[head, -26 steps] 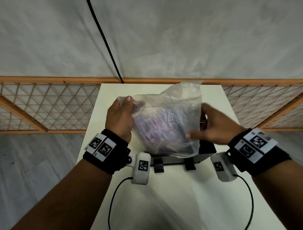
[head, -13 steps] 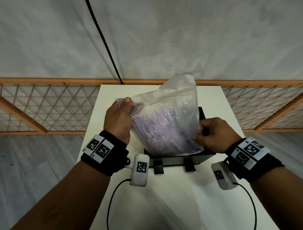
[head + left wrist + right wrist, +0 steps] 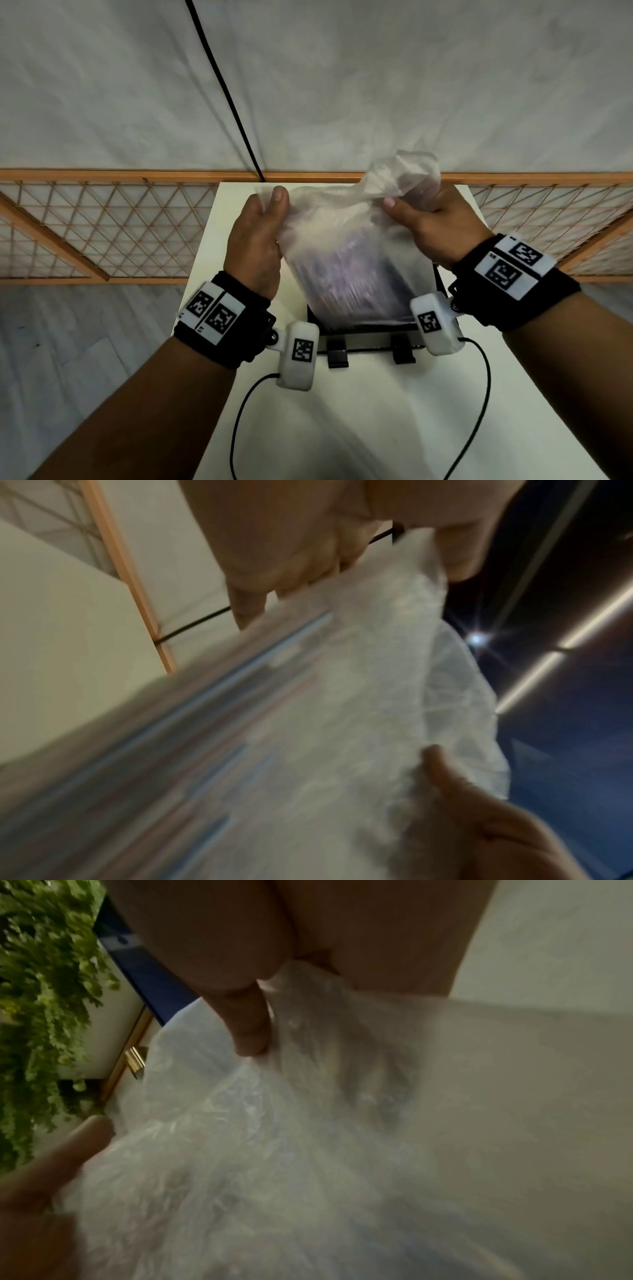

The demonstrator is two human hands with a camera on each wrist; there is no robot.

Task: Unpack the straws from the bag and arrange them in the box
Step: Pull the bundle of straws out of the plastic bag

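Bag (image 3: 352,246) of straws (image 3: 346,274) is hanging at frame centre above the box (image 3: 373,327); left hand (image 3: 255,240) and right hand (image 3: 435,224) are pinching its top.

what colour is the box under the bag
Black; the box shows best in the head view, mostly hidden behind the bag.

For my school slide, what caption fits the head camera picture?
Both hands, left hand and right hand, grip a bag of straws above a black box.
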